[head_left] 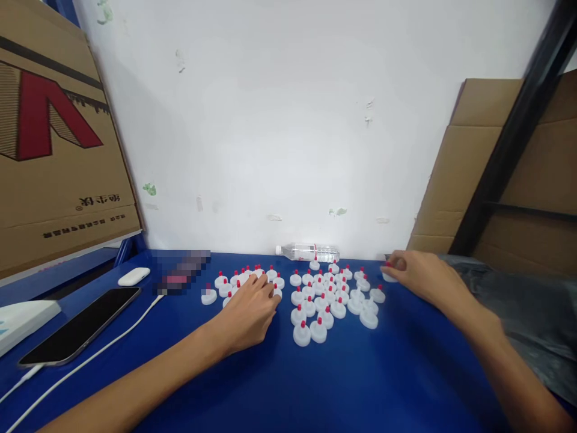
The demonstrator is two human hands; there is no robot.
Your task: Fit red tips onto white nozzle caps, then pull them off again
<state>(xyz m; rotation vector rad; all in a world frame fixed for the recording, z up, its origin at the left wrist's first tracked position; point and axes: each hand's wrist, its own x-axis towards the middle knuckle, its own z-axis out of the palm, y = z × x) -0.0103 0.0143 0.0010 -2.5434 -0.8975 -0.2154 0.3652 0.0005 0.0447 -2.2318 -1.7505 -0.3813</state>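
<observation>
Pinching a white cap (388, 277) by its red tip, the right hand (412, 270) reaches over the blue table (288, 385).
From where I stand, the left hand (252, 308) curls its fingers over a cluster of caps (224, 289); I can't tell whether it grips one. More caps (321, 303) crowd between the two hands, and a clear bottle (311, 252) lies just beyond those, near the wall (288, 132).
</observation>
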